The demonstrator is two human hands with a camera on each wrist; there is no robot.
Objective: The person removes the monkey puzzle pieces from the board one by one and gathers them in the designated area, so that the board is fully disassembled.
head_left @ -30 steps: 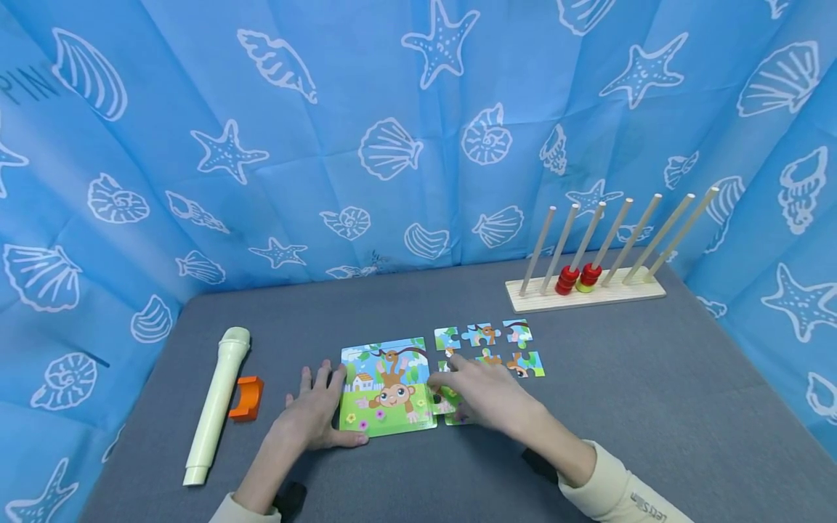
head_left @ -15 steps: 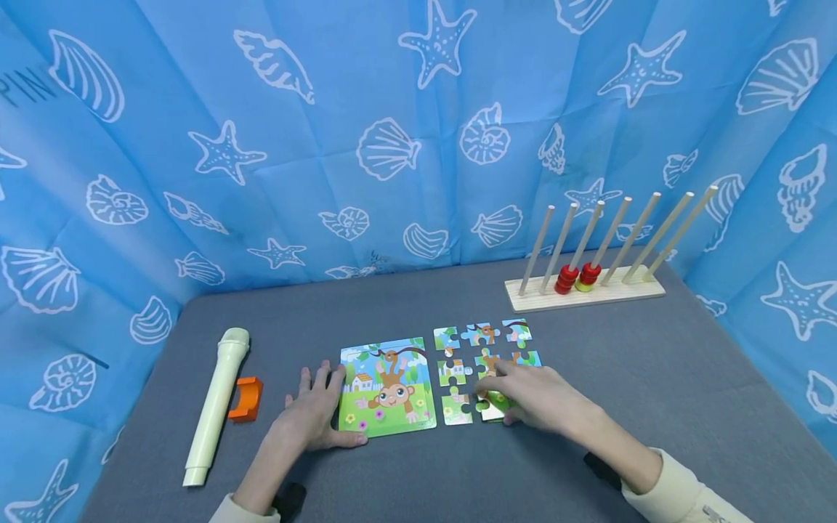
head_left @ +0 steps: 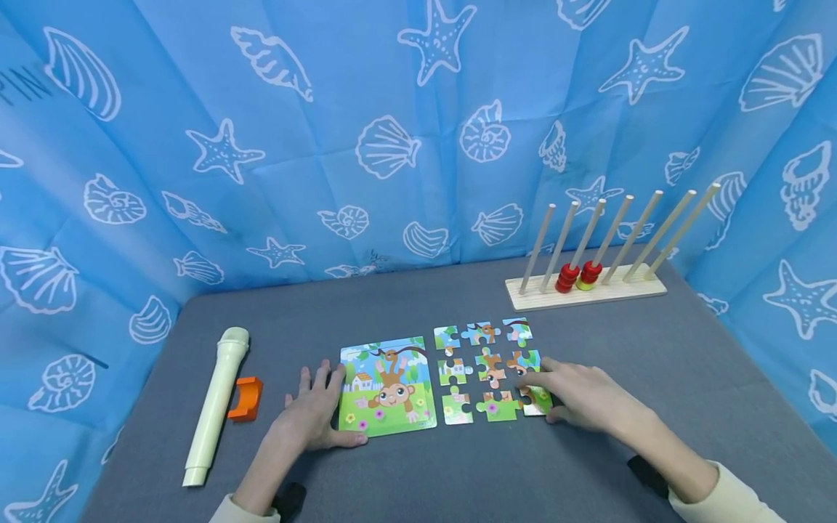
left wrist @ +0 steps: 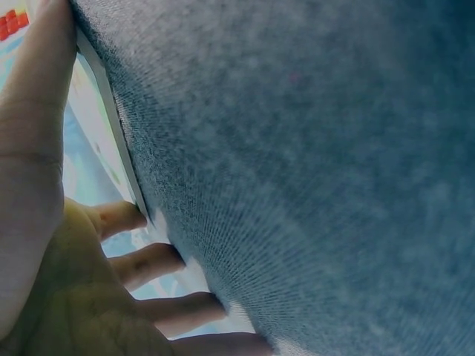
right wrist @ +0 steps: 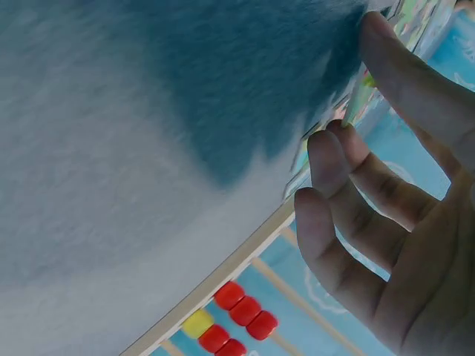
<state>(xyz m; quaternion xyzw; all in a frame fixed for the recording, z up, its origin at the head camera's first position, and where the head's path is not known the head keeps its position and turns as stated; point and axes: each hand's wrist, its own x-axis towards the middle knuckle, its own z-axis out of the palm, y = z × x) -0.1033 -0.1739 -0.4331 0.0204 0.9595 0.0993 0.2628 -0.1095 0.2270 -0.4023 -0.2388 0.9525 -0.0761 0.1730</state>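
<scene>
My right hand [head_left: 582,396] pinches a green jigsaw puzzle piece [head_left: 538,402] between thumb and index finger, at the lower right corner of the laid-out pieces. In the right wrist view the puzzle piece [right wrist: 359,102] stands tilted between the fingertips. Rows of loose pieces, such as the bottom middle puzzle piece [head_left: 500,409], lie slightly apart from one another. Left of them is a square monkey picture board [head_left: 386,418]. My left hand [head_left: 312,414] rests along its left side, fingers spread and thumb at the lower edge; the left wrist view shows the fingers [left wrist: 148,263] at the board's edge.
A wooden peg stand [head_left: 628,292] with red and yellow beads is at the back right. On the left lie a pale green toy microphone [head_left: 216,410] and an orange arch block [head_left: 247,399]. A blue shell-print curtain [head_left: 392,211] hangs behind the grey table [head_left: 366,483].
My right hand has carried the puzzle piece rightward, from beside the picture board, past the bottom middle, to the lower right corner of the pieces. My left hand has stayed in place.
</scene>
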